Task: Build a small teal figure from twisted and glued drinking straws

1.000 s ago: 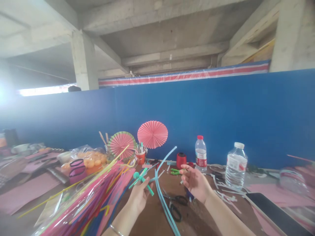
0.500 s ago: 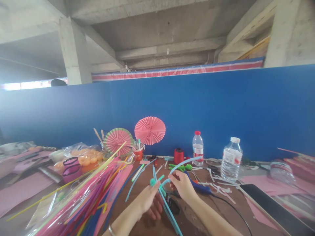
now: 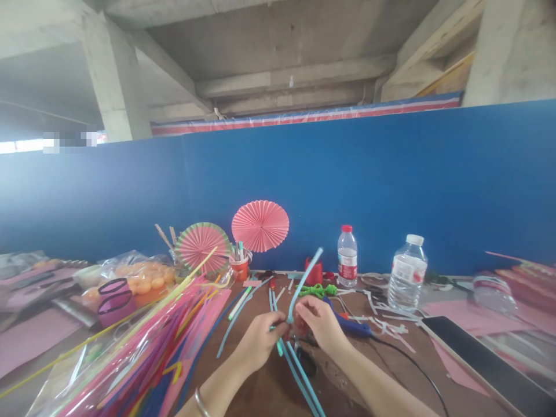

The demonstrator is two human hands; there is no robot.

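Light-blue pipe cleaners [image 3: 304,282] cross between my two hands above the brown tabletop. My left hand [image 3: 262,340] is closed on the bundle near the crossing, where a short green piece [image 3: 280,348] pokes out below the fingers. One blue strand rises up and to the right from the crossing, and a pair of strands runs down toward the front edge. My right hand [image 3: 322,325] has its fingers pinched at the crossing, beside the base of the rising strand. Its fingertips are partly hidden.
Bagged colourful pipe cleaners [image 3: 143,347] lie at left. Behind stand pink paper fans [image 3: 260,226], a pen cup [image 3: 239,269] and water bottles [image 3: 407,275]. A blue glue gun [image 3: 354,327] with a cord and a dark phone-like slab [image 3: 482,362] lie at right. A blue partition [image 3: 369,185] rises behind.
The blue strand that arched to the right now stands more upright. My left hand has turned, its fingers curled closer around the crossing. My right hand stays close by. The view has shifted slightly.
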